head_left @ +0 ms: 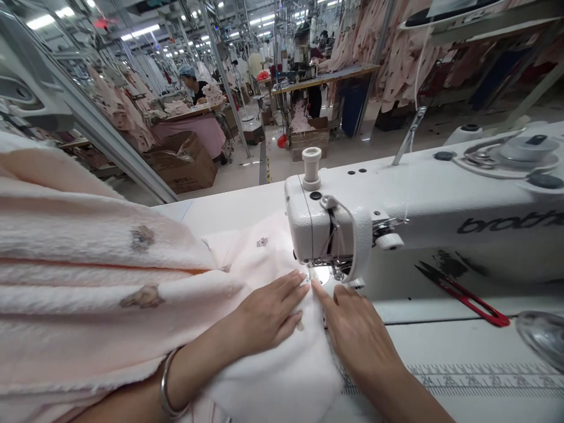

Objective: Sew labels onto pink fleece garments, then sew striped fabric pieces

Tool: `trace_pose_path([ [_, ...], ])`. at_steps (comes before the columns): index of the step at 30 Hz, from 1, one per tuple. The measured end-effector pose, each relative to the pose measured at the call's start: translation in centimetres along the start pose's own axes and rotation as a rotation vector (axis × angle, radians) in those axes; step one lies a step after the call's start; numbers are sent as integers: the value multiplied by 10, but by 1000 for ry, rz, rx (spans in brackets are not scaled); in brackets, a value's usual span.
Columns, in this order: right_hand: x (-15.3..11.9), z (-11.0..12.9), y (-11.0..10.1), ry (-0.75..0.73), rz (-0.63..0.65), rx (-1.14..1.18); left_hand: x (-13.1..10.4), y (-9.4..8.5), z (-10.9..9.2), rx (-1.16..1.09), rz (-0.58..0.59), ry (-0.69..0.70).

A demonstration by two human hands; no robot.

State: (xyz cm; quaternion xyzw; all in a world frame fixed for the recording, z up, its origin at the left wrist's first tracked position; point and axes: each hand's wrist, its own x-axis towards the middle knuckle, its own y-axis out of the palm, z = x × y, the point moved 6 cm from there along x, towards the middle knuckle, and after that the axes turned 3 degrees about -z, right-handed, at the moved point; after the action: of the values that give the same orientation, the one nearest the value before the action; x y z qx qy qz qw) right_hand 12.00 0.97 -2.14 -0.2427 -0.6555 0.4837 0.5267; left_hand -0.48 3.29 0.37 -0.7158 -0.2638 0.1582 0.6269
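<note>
"While the left grip [268, 314] is lying flat, thumb apart, on the pink fabric [277, 382], what could be going wrong?"

"Both grips are reaching just beside the needle area [311, 271], so a slip could be putting a fingertip at risk. The heap left of the left grip could be dragging the edge askew."

"And the right grip [359, 329]?"

"It is pointing one finger at the fabric's edge; whether it is pinching, I cannot tell. To its right, red-handled snips [480, 308] are lying by the sewing machine [423, 188], and a ruler [480, 379] is running along the counter [432, 346]. Beyond both grips, co-workers [200, 91] are appearing among cartons [189, 170] and hanging garments [405, 53]."
</note>
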Motion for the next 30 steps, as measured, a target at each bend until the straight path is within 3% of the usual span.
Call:
trace_pose_path([
  [14, -3, -3, -6, -2, -33, 66, 2, -3, 3, -52, -39, 13],
  [30, -2, -1, -7, 32, -71, 49, 14, 1, 21, -48, -51, -51],
])
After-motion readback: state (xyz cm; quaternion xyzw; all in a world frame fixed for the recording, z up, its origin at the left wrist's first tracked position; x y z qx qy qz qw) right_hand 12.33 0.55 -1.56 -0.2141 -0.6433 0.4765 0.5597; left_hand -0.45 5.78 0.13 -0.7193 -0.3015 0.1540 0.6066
